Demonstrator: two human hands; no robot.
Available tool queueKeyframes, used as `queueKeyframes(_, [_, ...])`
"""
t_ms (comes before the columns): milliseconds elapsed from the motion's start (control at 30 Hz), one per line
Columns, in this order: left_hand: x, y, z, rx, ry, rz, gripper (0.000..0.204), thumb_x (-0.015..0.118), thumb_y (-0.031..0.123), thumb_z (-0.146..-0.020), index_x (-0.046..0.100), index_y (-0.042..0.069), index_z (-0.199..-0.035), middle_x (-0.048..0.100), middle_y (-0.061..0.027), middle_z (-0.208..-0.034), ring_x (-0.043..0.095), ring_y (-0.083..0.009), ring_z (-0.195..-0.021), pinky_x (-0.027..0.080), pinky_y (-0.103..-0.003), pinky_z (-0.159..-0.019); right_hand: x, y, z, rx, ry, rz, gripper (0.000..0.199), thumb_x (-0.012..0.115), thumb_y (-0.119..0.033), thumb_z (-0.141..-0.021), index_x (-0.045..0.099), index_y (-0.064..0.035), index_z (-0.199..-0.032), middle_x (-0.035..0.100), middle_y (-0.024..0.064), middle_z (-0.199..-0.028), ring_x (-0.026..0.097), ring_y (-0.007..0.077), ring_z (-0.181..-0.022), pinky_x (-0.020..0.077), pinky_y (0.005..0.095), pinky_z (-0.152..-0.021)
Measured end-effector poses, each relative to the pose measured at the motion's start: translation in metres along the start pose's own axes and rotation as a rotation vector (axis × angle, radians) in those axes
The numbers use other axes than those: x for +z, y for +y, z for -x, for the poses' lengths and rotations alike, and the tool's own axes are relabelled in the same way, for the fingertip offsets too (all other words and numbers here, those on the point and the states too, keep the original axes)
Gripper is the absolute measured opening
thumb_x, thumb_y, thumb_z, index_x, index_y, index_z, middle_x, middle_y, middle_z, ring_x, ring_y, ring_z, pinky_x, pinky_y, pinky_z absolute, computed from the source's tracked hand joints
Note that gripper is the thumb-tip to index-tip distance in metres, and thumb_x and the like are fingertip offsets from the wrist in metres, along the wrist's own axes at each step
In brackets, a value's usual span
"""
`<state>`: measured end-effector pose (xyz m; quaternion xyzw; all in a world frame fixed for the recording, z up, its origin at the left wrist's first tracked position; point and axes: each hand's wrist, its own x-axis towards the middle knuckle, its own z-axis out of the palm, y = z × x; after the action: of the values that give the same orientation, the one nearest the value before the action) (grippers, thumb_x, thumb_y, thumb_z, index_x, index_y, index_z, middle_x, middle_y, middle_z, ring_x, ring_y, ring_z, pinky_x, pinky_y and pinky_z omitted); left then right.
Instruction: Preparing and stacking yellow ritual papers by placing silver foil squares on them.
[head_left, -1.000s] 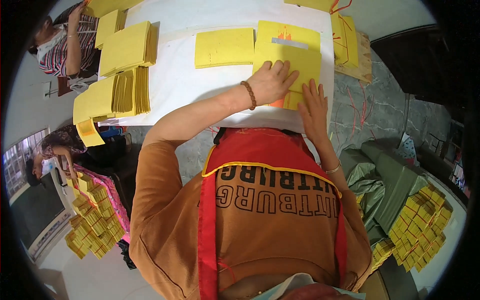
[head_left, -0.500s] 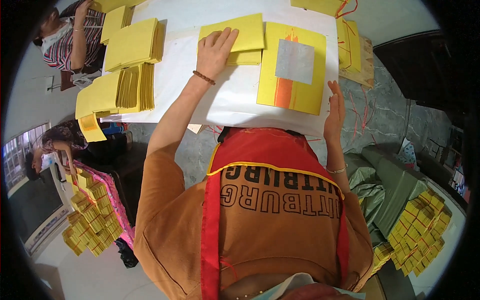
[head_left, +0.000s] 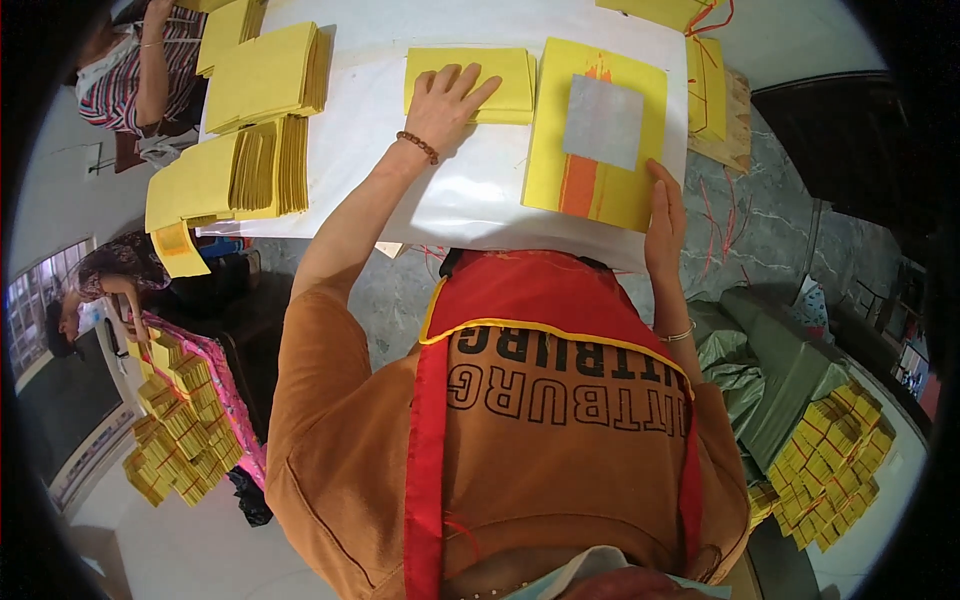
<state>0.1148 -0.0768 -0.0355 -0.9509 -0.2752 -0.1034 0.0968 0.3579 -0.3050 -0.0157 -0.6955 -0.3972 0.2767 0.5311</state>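
Observation:
On the white-covered table, my left hand (head_left: 450,105) lies with spread fingers on a small pile of folded yellow paper (head_left: 515,85). Just right of that pile is a flat, larger yellow sheet (head_left: 540,160), perhaps the top of a stack, bearing a silver square (head_left: 603,122) and an orange band (head_left: 578,188). My right hand (head_left: 665,215) is upright at the sheet's lower right edge, fingers stretched out and a fingertip at the paper. Neither hand grips anything.
Stacks of folded yellow paper (head_left: 265,80) line the table's left side. Red-tied yellow bundles (head_left: 706,90) sit beyond its right edge. Two people (head_left: 150,80) (head_left: 120,280) are at the left. Heaps of yellow bundles (head_left: 185,430) (head_left: 830,465) flank me; red strings (head_left: 728,225) lie on the floor.
The top folded paper under my left hand, askew before, now lies flat and lined up with the pile. My right hand has come in against the sheet's edge. The view has shifted slightly.

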Motion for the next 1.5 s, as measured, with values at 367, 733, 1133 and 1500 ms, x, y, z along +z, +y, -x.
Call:
queueKeyframes(367, [0.007,-0.001,-0.002,-0.031,-0.535,0.043,0.078,0.050,0.011,-0.079,0.011,0.032,-0.144,0.006,-0.0111,-0.151,0.005,-0.0338,-0.138,0.008,-0.055,-0.109,-0.002,0.007,0.000,-0.107,0.002,0.104,0.027,0.047,-0.014,-0.091,0.057,-0.0013,-0.113,0.053,0.0121,-0.123,0.044,0.0260,-0.120,0.0303,0.0352,-0.102])
queueKeyframes(733, [-0.034,0.015,-0.014,0.089,-0.101,0.455,0.052,0.060,0.026,-0.079,0.046,0.018,-0.128,0.039,-0.0105,-0.136,0.034,-0.0313,-0.125,0.027,-0.051,-0.099,-0.001,0.010,-0.002,-0.276,-0.067,0.372,0.027,0.064,-0.014,-0.078,0.062,-0.0063,-0.104,0.056,0.0091,-0.119,0.042,0.0333,-0.120,0.0323,0.0417,-0.100])
queueKeyframes(1133, [-0.070,0.082,-0.006,0.420,-0.077,0.668,0.029,0.063,0.027,-0.079,0.062,0.009,-0.102,0.059,-0.0068,-0.099,0.052,-0.0236,-0.091,0.043,-0.034,-0.080,-0.005,0.013,-0.007,-0.139,-0.099,0.100,0.021,0.056,-0.017,-0.087,0.063,-0.0048,-0.103,0.055,0.0104,-0.120,0.046,0.0271,-0.117,0.0337,0.0356,-0.100])
queueKeyframes(1500, [-0.071,0.070,-0.024,0.075,-0.468,1.090,0.014,0.060,0.014,-0.084,0.065,0.001,-0.089,0.065,-0.0095,-0.079,0.060,-0.0168,-0.070,0.047,-0.028,-0.064,-0.012,0.012,-0.011,0.077,-0.136,-0.248,0.050,0.024,-0.030,-0.099,0.063,0.0014,-0.101,0.054,0.0136,-0.122,0.047,0.0230,-0.115,0.0305,0.0316,-0.102])
